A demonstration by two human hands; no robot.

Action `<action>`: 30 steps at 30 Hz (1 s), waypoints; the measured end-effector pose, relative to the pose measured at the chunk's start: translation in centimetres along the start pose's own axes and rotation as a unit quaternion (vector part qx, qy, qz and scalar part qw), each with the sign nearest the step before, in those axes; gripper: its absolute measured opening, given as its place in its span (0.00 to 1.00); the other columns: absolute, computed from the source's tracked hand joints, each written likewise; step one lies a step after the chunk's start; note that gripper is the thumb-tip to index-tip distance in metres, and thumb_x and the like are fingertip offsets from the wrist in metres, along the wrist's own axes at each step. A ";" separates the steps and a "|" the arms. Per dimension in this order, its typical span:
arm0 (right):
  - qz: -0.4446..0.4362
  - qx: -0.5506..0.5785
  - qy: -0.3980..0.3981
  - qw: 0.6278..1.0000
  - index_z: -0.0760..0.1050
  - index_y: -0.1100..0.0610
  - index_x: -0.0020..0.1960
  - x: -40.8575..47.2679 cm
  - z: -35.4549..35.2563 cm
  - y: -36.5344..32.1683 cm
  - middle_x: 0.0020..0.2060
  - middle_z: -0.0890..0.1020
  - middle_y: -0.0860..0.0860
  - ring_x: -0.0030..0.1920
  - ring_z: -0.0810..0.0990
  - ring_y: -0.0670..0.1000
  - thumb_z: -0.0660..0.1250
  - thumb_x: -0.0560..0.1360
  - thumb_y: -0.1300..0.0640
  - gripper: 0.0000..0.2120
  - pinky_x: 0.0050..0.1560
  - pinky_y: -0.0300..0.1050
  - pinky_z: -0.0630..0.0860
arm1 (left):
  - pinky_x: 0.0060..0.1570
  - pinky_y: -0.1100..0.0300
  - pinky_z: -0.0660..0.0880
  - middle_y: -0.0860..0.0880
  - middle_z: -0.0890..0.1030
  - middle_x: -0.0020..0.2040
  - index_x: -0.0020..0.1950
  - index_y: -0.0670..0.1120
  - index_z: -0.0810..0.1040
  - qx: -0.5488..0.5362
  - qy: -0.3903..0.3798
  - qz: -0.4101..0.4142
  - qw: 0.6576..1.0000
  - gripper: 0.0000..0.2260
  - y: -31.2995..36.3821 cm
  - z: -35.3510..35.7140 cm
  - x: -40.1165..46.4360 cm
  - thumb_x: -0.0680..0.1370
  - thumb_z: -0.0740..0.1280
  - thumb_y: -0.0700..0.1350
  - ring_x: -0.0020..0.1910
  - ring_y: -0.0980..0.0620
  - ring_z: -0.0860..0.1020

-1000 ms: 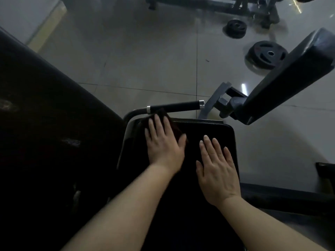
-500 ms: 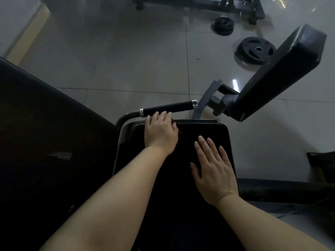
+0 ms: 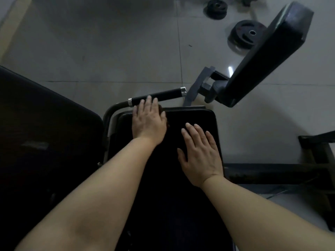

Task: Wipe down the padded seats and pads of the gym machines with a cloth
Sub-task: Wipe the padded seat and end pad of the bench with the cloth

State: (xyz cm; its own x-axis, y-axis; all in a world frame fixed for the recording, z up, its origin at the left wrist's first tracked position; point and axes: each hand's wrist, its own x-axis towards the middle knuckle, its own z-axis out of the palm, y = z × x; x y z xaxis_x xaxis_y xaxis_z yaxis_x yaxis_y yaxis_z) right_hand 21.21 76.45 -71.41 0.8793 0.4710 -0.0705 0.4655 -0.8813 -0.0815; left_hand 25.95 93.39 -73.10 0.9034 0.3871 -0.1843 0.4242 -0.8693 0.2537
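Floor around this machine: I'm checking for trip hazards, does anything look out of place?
Two weight plates lie loose on the floor tiles, beyond the angled pad, not racked. No spill or damage shows.

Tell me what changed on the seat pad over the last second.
The left hand slid the cloth forward to the far edge of the seat pad, fingertips now by the handle; the cloth is almost hidden beneath it. The right hand stayed flat on the pad.

Dim room: glossy grey tiled floor [image 3: 126, 51]; two black weight plates [image 3: 246, 36] lying far right.
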 end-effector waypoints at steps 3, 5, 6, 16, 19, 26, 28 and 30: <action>-0.006 0.013 0.002 1.000 0.61 0.54 0.75 0.0 0.2 0.1 0.76 0.61 0.52 0.76 0.53 0.51 0.48 0.77 0.42 0.30 0.74 0.49 0.43 | 0.75 0.51 0.41 0.46 0.45 0.79 0.78 0.46 0.46 -0.009 0.034 0.023 0.999 0.27 -0.6 0.9 -5.1 0.81 0.50 0.50 0.77 0.47 0.43; -0.008 0.013 0.004 1.000 0.61 0.54 0.75 0.0 0.4 0.1 0.75 0.61 0.52 0.76 0.52 0.51 0.48 0.78 0.42 0.29 0.73 0.51 0.44 | 0.75 0.50 0.45 0.46 0.49 0.78 0.77 0.45 0.48 -0.013 0.053 0.064 0.996 0.27 -1.6 1.7 -10.1 0.79 0.49 0.49 0.77 0.47 0.46; -0.009 0.012 0.005 1.000 0.62 0.54 0.74 0.0 0.4 0.1 0.75 0.61 0.52 0.76 0.53 0.51 0.49 0.78 0.42 0.29 0.73 0.52 0.45 | 0.74 0.49 0.47 0.46 0.51 0.78 0.77 0.45 0.49 -0.010 0.045 0.077 0.996 0.27 -1.9 2.0 -12.4 0.79 0.48 0.50 0.77 0.47 0.49; -0.017 0.009 0.013 1.000 0.64 0.52 0.74 0.0 0.6 0.2 0.75 0.62 0.51 0.75 0.57 0.53 0.51 0.77 0.42 0.28 0.72 0.54 0.49 | 0.74 0.55 0.42 0.50 0.52 0.79 0.78 0.48 0.53 -0.019 -0.009 -0.009 1.000 0.24 -1.5 -0.7 0.5 0.82 0.50 0.52 0.77 0.51 0.47; -0.017 0.014 0.011 1.000 0.63 0.52 0.74 -0.1 0.6 0.2 0.75 0.61 0.51 0.76 0.56 0.53 0.51 0.77 0.42 0.28 0.73 0.54 0.48 | 0.75 0.54 0.42 0.48 0.50 0.79 0.78 0.46 0.51 -0.027 0.037 -0.006 0.999 0.25 -2.1 0.0 -2.3 0.82 0.51 0.48 0.77 0.50 0.45; -0.022 0.014 0.007 1.000 0.64 0.53 0.74 -0.1 0.8 0.1 0.75 0.61 0.51 0.76 0.56 0.54 0.50 0.78 0.41 0.29 0.73 0.56 0.50 | 0.75 0.52 0.45 0.50 0.48 0.78 0.76 0.47 0.47 -0.024 0.009 0.027 0.999 0.27 -3.9 1.3 -13.0 0.78 0.41 0.54 0.77 0.51 0.44; -0.024 0.016 0.012 1.000 0.64 0.53 0.74 -0.1 0.7 0.1 0.75 0.62 0.51 0.75 0.57 0.54 0.51 0.77 0.41 0.28 0.72 0.56 0.50 | 0.75 0.54 0.43 0.50 0.47 0.78 0.77 0.47 0.49 -0.023 0.013 0.009 1.000 0.27 -3.8 0.7 -9.4 0.80 0.43 0.54 0.77 0.52 0.42; -0.030 0.017 0.016 0.999 0.65 0.52 0.74 -0.1 0.8 0.3 0.74 0.63 0.51 0.75 0.57 0.55 0.51 0.77 0.41 0.28 0.72 0.57 0.51 | 0.75 0.54 0.43 0.49 0.50 0.79 0.78 0.46 0.52 -0.028 0.027 -0.034 0.999 0.24 -3.8 0.0 -4.3 0.82 0.49 0.50 0.77 0.50 0.44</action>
State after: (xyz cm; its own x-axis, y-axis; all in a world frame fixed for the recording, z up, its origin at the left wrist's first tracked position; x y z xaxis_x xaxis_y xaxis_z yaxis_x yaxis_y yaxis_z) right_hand 21.16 76.17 -72.17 0.8531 0.5207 -0.0319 0.5140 -0.8495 -0.1190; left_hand 20.51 95.00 -73.29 0.8734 0.4629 -0.1515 0.4869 -0.8221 0.2952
